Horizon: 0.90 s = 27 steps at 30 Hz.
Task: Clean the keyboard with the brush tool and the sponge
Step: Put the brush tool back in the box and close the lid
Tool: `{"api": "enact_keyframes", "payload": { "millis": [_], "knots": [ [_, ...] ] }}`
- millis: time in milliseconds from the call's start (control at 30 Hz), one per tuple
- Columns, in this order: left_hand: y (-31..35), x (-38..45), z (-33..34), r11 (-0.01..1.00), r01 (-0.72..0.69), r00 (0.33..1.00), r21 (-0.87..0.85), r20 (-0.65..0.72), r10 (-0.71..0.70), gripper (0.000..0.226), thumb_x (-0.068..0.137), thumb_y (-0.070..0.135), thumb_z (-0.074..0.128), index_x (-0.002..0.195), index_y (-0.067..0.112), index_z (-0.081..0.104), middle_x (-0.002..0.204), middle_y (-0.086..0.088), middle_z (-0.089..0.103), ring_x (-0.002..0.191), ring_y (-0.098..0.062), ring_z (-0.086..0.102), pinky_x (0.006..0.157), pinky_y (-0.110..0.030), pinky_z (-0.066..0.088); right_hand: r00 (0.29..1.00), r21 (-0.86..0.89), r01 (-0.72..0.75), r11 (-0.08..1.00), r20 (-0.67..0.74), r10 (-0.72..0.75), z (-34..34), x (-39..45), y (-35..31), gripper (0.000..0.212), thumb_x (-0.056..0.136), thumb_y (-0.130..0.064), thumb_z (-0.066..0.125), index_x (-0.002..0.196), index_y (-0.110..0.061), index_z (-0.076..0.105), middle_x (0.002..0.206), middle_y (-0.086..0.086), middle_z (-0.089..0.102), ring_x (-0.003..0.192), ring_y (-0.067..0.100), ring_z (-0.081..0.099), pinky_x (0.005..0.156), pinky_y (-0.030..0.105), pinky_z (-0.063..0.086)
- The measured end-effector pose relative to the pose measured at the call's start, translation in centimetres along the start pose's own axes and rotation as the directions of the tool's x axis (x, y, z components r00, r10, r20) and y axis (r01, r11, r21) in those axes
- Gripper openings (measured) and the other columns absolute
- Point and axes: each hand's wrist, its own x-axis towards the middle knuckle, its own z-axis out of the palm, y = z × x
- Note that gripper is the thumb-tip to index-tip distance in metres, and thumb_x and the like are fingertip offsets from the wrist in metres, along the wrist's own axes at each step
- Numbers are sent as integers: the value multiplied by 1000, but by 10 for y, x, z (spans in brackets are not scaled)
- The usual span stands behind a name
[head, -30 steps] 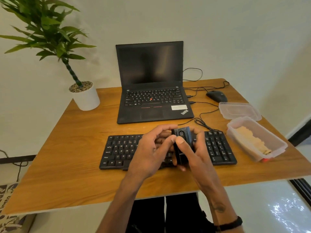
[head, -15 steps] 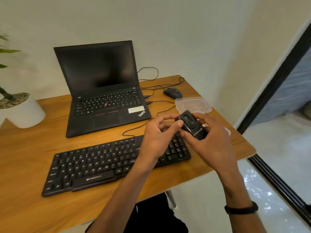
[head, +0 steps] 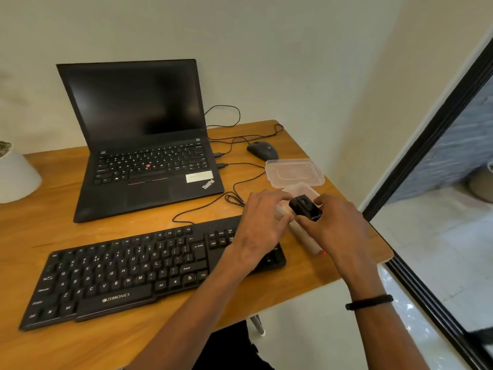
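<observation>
White pot (head: 16,174) at tabletop (head: 53,217) left edge. Laptop (head: 144,145) open at the back edge; keyboard (head: 120,273) along the front edge. Left hand (head: 262,222), fingers relaxed and slightly spread, over the keyboard's right end, fingertips reaching the brush tool (head: 305,208). Right hand (head: 333,225) grips the tool above the clear container (head: 306,233), right edge. Sponge not discernible.

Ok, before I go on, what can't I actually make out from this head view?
- Plastic container: both hands cover it, so any sponge inside is hidden.
- Brush tool: the right hand wraps its lower end; no bristles show, and its print is too small to read.
- Left hand: whether its fingertips touch the tool is unclear.
- Keyboard: its right end lies under the left hand.
- Plant pot: cut off by the left edge.
</observation>
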Motion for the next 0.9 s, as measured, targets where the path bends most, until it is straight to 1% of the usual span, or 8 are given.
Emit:
{"api": "enact_keyframes", "payload": {
  "millis": [267, 333, 433, 500, 600, 700, 800, 900],
  "knots": [
    [-5, 5, 6, 999, -27, 999, -20, -20, 27, 45, 92, 30, 77, 135, 24, 65, 140, 6, 61, 134, -11, 44, 98, 4, 11, 999, -38, -10, 999, 44, 11, 9, 6, 1, 48, 86, -59, 73, 117, -24, 66, 87, -7, 56, 80, 14, 56, 59, 28, 43],
    [-8, 7, 7, 999, -25, 999, -34, -29, 24, 44, 92, 30, 77, 134, 24, 66, 139, 6, 62, 133, -12, 47, 102, -1, 15, 998, -34, -20, 999, 55, 22, 12, 6, 0, 48, 87, -60, 72, 118, -23, 65, 87, -6, 56, 80, 15, 57, 61, 28, 45],
    [-11, 9, 10, 997, -32, 999, -66, -45, 29, 44, 90, 29, 79, 132, 23, 67, 136, 7, 64, 127, -13, 53, 114, -29, 35, 998, -34, -32, 999, 50, 33, 13, 6, 0, 49, 88, -62, 70, 118, -23, 65, 87, -6, 58, 79, 15, 58, 61, 29, 48],
    [-12, 11, 11, 996, -32, 998, -84, -54, 27, 43, 90, 28, 80, 131, 22, 68, 135, 6, 65, 124, -14, 55, 109, -42, 45, 999, -39, -35, 999, 33, 36, 14, 7, 0, 50, 87, -63, 69, 116, -23, 66, 86, -5, 60, 78, 15, 60, 60, 29, 50],
    [-12, 11, 13, 996, -33, 998, -87, -47, 29, 43, 92, 27, 77, 133, 24, 66, 137, 7, 63, 127, -12, 53, 113, -38, 42, 998, -49, -58, 997, 25, 59, 15, 7, 0, 51, 86, -65, 69, 115, -23, 66, 87, -3, 65, 78, 16, 62, 63, 33, 56],
    [-11, 7, 14, 997, -32, 999, -74, -35, 30, 42, 95, 28, 74, 136, 24, 64, 140, 7, 61, 132, -11, 49, 114, -24, 28, 998, -51, -64, 997, 19, 65, 15, 5, 0, 52, 86, -65, 69, 115, -22, 66, 89, -3, 66, 78, 16, 62, 61, 30, 54],
    [-13, 6, 15, 994, -34, 999, -105, -28, 31, 43, 96, 27, 73, 137, 23, 63, 141, 6, 60, 131, -13, 51, 115, -35, 38, 997, -63, -58, 996, 45, 61, 13, 5, -2, 49, 88, -62, 69, 117, -22, 66, 88, -4, 61, 78, 15, 59, 55, 25, 41],
    [-13, 7, 15, 993, -32, 999, -116, -29, 29, 45, 95, 26, 74, 138, 23, 62, 142, 6, 60, 132, -14, 51, 114, -43, 43, 994, -56, -49, 997, 91, 54, 9, 8, -1, 46, 88, -58, 72, 117, -23, 66, 86, -4, 59, 78, 15, 58, 55, 27, 41]
  ]
}}
